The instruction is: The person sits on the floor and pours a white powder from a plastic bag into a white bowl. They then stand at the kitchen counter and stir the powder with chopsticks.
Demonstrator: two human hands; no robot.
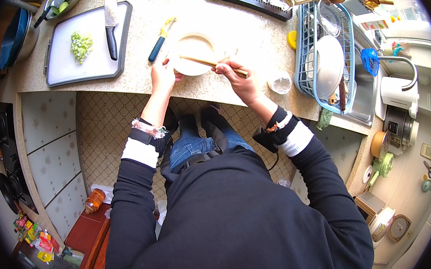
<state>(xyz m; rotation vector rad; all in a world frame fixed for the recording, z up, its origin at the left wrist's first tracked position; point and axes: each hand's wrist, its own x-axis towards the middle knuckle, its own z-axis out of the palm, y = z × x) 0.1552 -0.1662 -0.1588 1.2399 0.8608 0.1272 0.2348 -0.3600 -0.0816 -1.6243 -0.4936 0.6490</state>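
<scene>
A white bowl (192, 66) stands on the speckled counter in front of me, its inside washed out by glare. At its left rim is my left hand (165, 76), fingers around the side. My right hand (236, 78) grips wooden chopsticks (202, 61), whose tips reach into the bowl. A peeler with a yellow head and dark blue handle (156, 49) lies just behind my left hand. Further left, a cutting board (63, 73) carries a pile of chopped green vegetable (81, 47) and a kitchen knife with a black handle (111, 43).
Right of the bowl stands a small container of white contents (280, 83). Beyond it, a blue dish rack (302, 62) with plates borders the sink (366, 91). A black drip tray (249, 3) lies at the back. Pots (26, 40) stand far left.
</scene>
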